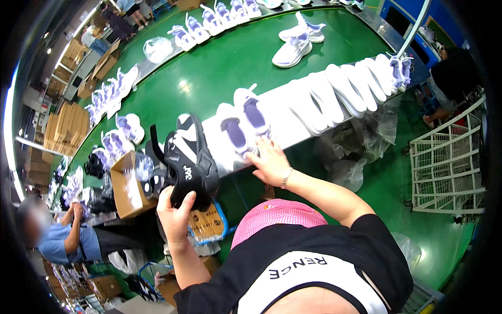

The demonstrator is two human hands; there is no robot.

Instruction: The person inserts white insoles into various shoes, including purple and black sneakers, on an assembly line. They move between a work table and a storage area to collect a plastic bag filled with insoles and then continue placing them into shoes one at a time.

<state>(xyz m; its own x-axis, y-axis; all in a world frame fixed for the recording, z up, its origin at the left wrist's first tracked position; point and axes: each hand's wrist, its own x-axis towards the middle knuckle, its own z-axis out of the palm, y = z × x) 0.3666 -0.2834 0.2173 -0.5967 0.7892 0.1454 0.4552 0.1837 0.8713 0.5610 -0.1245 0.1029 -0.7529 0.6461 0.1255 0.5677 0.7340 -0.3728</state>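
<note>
Now left hand (175, 212) clamped on black shoe (189, 161); right hand (270, 163) spread flat touching white shoe (236, 135).

Around the white shelf (285, 123), free room is lying beyond it on the green belt (219, 68). White shoes (340, 91) are crowding its top; a cardboard box (128, 191) and plastic bags (361, 141) are blocking the space just beneath it.

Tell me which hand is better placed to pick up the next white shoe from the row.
Right. The right hand is free and already rests on a white shoe at the near end of the row, while the left hand is occupied gripping a black shoe.
</note>
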